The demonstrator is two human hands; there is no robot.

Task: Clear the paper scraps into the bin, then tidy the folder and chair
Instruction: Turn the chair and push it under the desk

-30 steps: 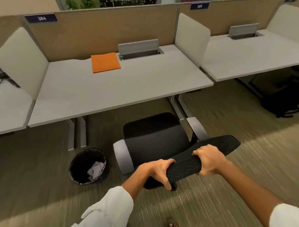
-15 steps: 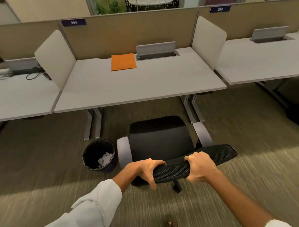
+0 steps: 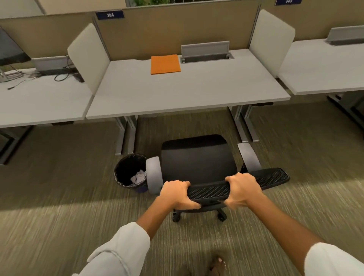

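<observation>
Gripping chair [image 3: 199, 163], both hands

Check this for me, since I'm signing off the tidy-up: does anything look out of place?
Only the chair: it stands out on the carpet, short of the desk, with the left hand and right hand gripping its backrest. The folder lies flat on the desk; scraps sit inside the bin.

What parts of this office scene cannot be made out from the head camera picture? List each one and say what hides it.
- Chair base: only two casters show; the seat and backrest cover the rest.
- Bin: its near right side is behind the chair's armrest; the paper scraps are too small to count.
- Folder: closed, contents unseen.
- Left hand and right hand: palms hidden, wrapped over the backrest.
- Sign: cut off by the top edge.
</observation>
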